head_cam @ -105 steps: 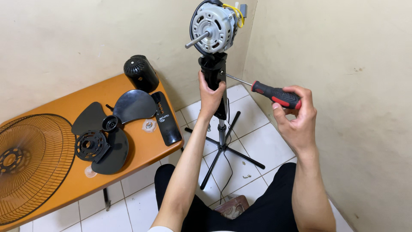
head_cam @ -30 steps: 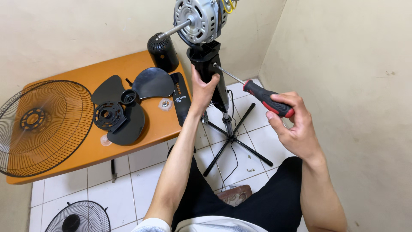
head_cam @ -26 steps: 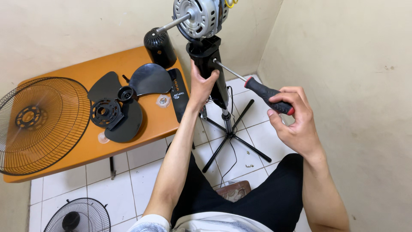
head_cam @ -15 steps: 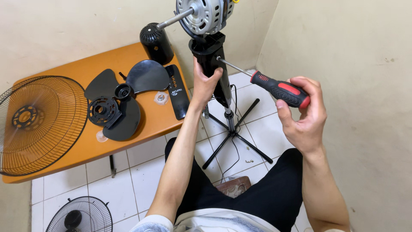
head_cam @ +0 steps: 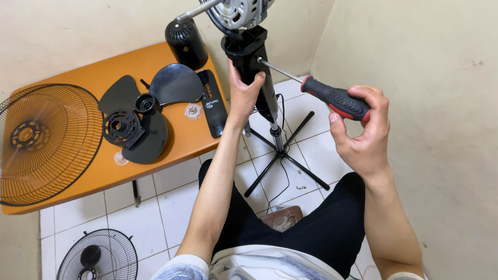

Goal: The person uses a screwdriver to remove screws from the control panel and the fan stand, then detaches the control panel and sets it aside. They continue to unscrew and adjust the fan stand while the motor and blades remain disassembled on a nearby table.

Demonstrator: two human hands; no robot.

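A stripped fan stands before me: a bare silver motor (head_cam: 239, 10) sits atop a black neck housing (head_cam: 249, 52) on a thin pole with a tripod base (head_cam: 282, 161). My left hand (head_cam: 243, 93) grips the black neck from the front. My right hand (head_cam: 363, 129) holds a screwdriver (head_cam: 332, 96) by its red and black handle; the metal shaft runs left and its tip touches the right side of the neck.
An orange table (head_cam: 88, 176) at left carries the black fan blade (head_cam: 140, 119), a wire grille (head_cam: 44, 142), a black motor cover (head_cam: 185, 42) and a flat black panel (head_cam: 211, 101). A second grille (head_cam: 98, 256) lies on the white tiled floor. Beige walls stand close at right and behind.
My view has tilted down and closer, so the motor sits higher in frame. The screwdriver rose slightly and its tip stays at the neck. My left hand keeps its grip.
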